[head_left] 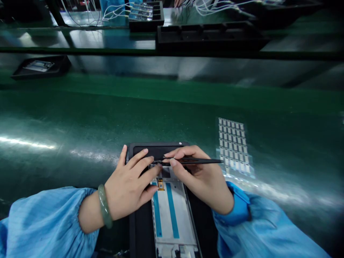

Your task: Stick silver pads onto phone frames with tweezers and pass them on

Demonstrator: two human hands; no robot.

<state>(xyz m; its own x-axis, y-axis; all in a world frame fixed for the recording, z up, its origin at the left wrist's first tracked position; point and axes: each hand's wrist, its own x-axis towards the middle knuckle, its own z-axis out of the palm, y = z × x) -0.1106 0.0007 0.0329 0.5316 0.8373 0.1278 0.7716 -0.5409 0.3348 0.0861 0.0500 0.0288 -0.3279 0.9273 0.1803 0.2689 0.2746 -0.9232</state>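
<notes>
Locate phone frame point(185, 215) in black tray point(132, 233), partly beneath spread left hand point(127, 186) — no pinch evident — and just below tweezers point(197, 161), grasped by right hand point(201, 175). Guard against slipped tips, likely to nick orange ribbon point(161, 185), and uneven left-finger pressure, likely to skew frame.

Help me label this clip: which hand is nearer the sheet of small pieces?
Right. The right hand, with tweezers, is just left of the sheet; the left hand is farther left, at the device.
</notes>
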